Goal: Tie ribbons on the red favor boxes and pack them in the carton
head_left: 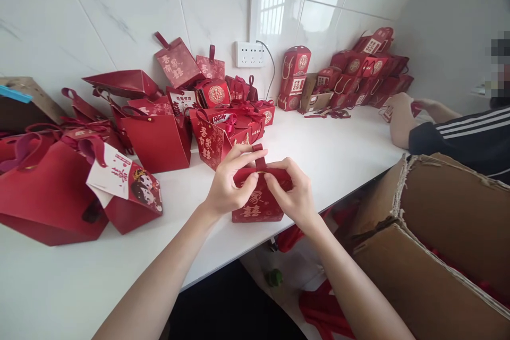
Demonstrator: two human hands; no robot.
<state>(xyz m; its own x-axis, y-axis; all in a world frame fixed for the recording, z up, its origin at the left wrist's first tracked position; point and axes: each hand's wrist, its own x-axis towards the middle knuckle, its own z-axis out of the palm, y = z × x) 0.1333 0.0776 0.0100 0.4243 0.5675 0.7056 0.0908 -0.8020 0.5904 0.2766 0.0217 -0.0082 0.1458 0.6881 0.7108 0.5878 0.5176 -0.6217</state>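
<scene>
I am watching the red box point(274, 211) standing on the near side of the counter point(319, 143), with the left hand point(235, 183) and right hand point(292, 188) both pinching its top edge, thumbs pressing close together below the upright strap point(260, 156). I am judging it light, made of fairly stiff, smooth card that could be creasing under hard squeezing, so I am favouring the folded top edge on either side of the strap. On its front I am reading 家 and 囍, while fingers are covering the upper part. Just beyond, to the left, a patterned bag point(213, 151) is showing 吾家有囍; far right, 2 upright boxes point(295, 77) are bearing 囍. I am finding no brand.
</scene>
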